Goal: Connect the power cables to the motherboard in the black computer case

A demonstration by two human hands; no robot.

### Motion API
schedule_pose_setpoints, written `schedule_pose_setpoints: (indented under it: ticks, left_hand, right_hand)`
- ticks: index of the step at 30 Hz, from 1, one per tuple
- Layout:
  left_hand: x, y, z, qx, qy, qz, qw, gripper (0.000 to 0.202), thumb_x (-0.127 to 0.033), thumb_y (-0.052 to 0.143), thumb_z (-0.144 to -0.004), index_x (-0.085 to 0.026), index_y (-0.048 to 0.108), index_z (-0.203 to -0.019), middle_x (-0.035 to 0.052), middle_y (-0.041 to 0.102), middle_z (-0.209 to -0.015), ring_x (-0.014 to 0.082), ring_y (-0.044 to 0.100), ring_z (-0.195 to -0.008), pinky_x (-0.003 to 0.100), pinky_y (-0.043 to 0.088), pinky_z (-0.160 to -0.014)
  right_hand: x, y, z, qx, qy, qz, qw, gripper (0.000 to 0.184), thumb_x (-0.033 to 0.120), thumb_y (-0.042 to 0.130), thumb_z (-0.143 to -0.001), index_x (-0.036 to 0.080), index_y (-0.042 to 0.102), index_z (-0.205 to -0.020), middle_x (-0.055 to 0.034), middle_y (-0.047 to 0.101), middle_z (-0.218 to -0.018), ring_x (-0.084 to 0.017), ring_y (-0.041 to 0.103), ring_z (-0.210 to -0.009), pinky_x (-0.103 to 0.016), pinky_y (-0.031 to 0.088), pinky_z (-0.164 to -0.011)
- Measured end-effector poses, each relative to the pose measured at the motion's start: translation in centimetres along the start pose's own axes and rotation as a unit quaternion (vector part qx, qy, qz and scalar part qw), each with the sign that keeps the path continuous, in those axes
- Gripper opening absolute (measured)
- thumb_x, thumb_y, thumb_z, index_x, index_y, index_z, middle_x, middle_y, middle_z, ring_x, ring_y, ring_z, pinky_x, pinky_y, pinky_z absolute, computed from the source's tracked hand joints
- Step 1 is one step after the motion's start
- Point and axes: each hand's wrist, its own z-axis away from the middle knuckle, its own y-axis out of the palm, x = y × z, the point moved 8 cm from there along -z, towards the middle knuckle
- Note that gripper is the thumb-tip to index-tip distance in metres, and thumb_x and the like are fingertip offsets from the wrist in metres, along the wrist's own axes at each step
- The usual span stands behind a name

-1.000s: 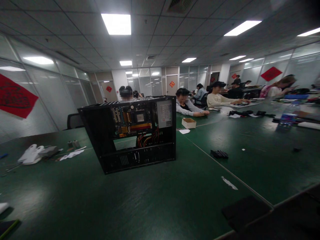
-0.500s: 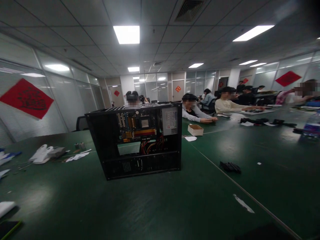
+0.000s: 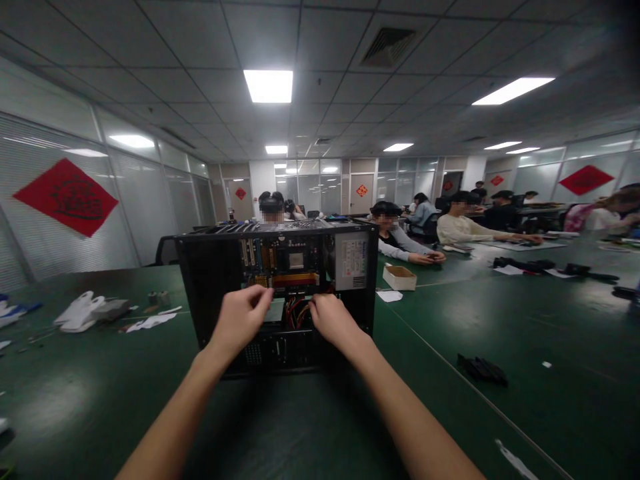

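The left hand [image 3: 244, 315] and the right hand [image 3: 334, 319] newly appear, both curled, the computer's [image 3: 280, 348] wires [image 3: 295, 312] between them, so handling seems begun, but any pinching I cannot tell.

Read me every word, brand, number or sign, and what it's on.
No text is legible.
Label on the power supply in the computer case: too small.
Left red diamond on the glass wall: dark characters, too blurred.
Right red diamond: too blurred.
Distant door signs: too small.
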Motion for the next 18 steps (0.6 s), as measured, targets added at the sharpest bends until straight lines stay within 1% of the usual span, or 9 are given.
schedule_pose_setpoints:
  ticks: [2, 4, 5, 7, 9, 11, 15, 18]
  left_hand:
    - [0.5, 3.1, -1.9, 0.051, 0.017, -0.015, 0.998, 0.025, -0.026, 0.054, -0.097, -0.016, 0.076, -0.092, 0.0068, 0.077, -0.091, 0.0208, 0.070, -0.086, 0.030, 0.052, -0.080]
    - [1.2, 6.3, -3.9, 0.102, 0.033, -0.055, 0.993, 0.024, -0.019, 0.054, -0.095, -0.016, 0.077, -0.094, 0.0092, 0.078, -0.095, 0.0228, 0.071, -0.092, 0.029, 0.050, -0.082]
    - [1.7, 7.6, -4.7, 0.121, 0.039, -0.079, 0.989, 0.024, -0.017, 0.054, -0.094, -0.015, 0.077, -0.096, 0.0103, 0.077, -0.096, 0.0235, 0.071, -0.093, 0.030, 0.050, -0.082]
    - [2.5, 9.3, -5.9, 0.137, 0.057, -0.111, 0.983, 0.023, -0.016, 0.055, -0.093, -0.014, 0.077, -0.096, 0.0117, 0.077, -0.097, 0.0247, 0.071, -0.095, 0.031, 0.049, -0.084]
    - [3.2, 10.2, -6.3, 0.141, 0.075, -0.120, 0.980, 0.022, -0.017, 0.056, -0.093, -0.014, 0.078, -0.098, 0.0122, 0.077, -0.099, 0.0253, 0.071, -0.096, 0.032, 0.049, -0.085]
    - [3.9, 10.7, -6.4, 0.146, 0.078, -0.113, 0.980, 0.021, -0.018, 0.059, -0.093, -0.015, 0.079, -0.099, 0.0112, 0.077, -0.101, 0.0246, 0.070, -0.097, 0.031, 0.049, -0.086]
    - [5.2, 11.7, -6.4, 0.141, 0.056, -0.095, 0.984, 0.021, -0.020, 0.061, -0.091, -0.019, 0.079, -0.103, 0.0079, 0.077, -0.105, 0.0219, 0.070, -0.101, 0.028, 0.049, -0.087]
    - [5.5, 12.3, -6.5, 0.146, 0.043, -0.109, 0.982, 0.022, -0.023, 0.059, -0.092, -0.020, 0.080, -0.101, 0.0077, 0.078, -0.103, 0.0223, 0.070, -0.099, 0.028, 0.049, -0.085]
  right_hand:
    - [-1.2, 2.1, -2.6, 0.021, 0.028, 0.013, 0.999, 0.035, 0.022, 0.037, -0.105, 0.008, 0.069, -0.110, -0.0203, 0.071, -0.110, -0.025, 0.069, -0.106, -0.030, 0.047, -0.091]
    - [-1.8, 3.5, -4.3, 0.036, 0.033, 0.012, 0.999, 0.037, 0.021, 0.037, -0.105, 0.005, 0.070, -0.111, -0.0220, 0.071, -0.110, -0.025, 0.068, -0.108, -0.030, 0.047, -0.092]
    - [-2.0, 3.9, -5.0, 0.041, 0.032, 0.011, 0.999, 0.038, 0.021, 0.037, -0.105, 0.005, 0.071, -0.110, -0.0223, 0.072, -0.110, -0.025, 0.068, -0.108, -0.030, 0.047, -0.092]
    - [-2.1, 4.4, -5.9, 0.047, 0.027, 0.012, 0.998, 0.038, 0.021, 0.037, -0.105, 0.006, 0.071, -0.112, -0.0219, 0.072, -0.111, -0.025, 0.068, -0.110, -0.029, 0.047, -0.092]
    - [-2.3, 4.8, -6.4, 0.052, 0.025, 0.013, 0.998, 0.039, 0.021, 0.036, -0.105, 0.007, 0.071, -0.114, -0.0215, 0.071, -0.114, -0.025, 0.067, -0.111, -0.029, 0.046, -0.092]
    - [-2.4, 5.3, -6.8, 0.060, 0.026, 0.016, 0.998, 0.038, 0.021, 0.036, -0.105, 0.008, 0.071, -0.115, -0.0212, 0.071, -0.115, -0.025, 0.067, -0.111, -0.029, 0.046, -0.091]
    - [-2.6, 6.0, -7.1, 0.073, 0.039, 0.028, 0.996, 0.036, 0.019, 0.039, -0.102, 0.009, 0.071, -0.115, -0.0217, 0.071, -0.117, -0.026, 0.069, -0.109, -0.030, 0.048, -0.087]
    - [-2.7, 6.1, -7.3, 0.074, 0.047, 0.052, 0.995, 0.035, 0.021, 0.042, -0.100, 0.010, 0.072, -0.115, -0.0206, 0.071, -0.117, -0.029, 0.069, -0.107, -0.033, 0.049, -0.085]
